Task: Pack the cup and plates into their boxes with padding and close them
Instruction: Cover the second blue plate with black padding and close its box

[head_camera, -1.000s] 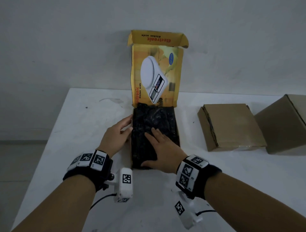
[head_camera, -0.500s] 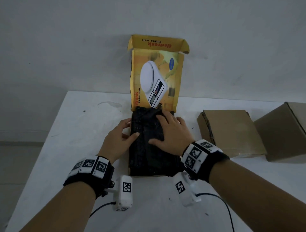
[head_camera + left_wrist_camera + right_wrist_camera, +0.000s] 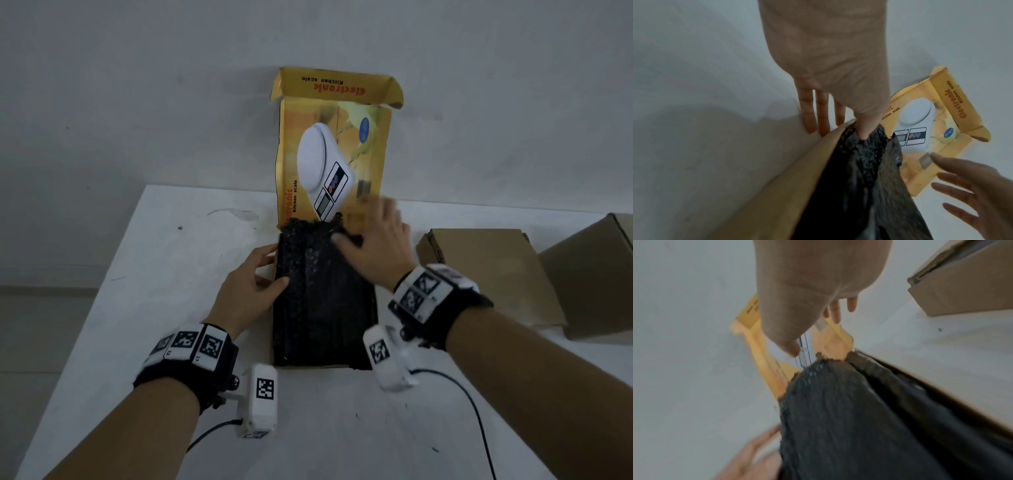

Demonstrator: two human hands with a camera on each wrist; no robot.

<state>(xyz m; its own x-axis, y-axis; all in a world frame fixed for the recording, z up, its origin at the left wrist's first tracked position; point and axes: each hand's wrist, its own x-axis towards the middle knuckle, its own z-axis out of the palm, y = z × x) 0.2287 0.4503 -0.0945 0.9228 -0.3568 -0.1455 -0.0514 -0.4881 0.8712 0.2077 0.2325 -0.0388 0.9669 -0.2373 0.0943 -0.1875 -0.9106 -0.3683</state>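
Note:
A yellow kitchen-scale box lies on the white table, its printed lid standing upright against the wall. Black padding fills the box to the brim and hides whatever is under it. My left hand is at the box's left wall: straight fingers lie along the outside and the thumb presses into the padding. My right hand, blurred and with fingers spread, hovers over the padding's far right corner by the foot of the lid, holding nothing. No cup or plate is visible.
Two closed brown cardboard boxes sit to the right, a flat one and a taller one at the frame's edge. Bare white table stretches left of the yellow box and in front of it. A plain wall rises close behind.
My right hand has slid from the near end of the padding to its far right corner and lifted toward the lid. My left hand stays at the left wall, thumb on the padding.

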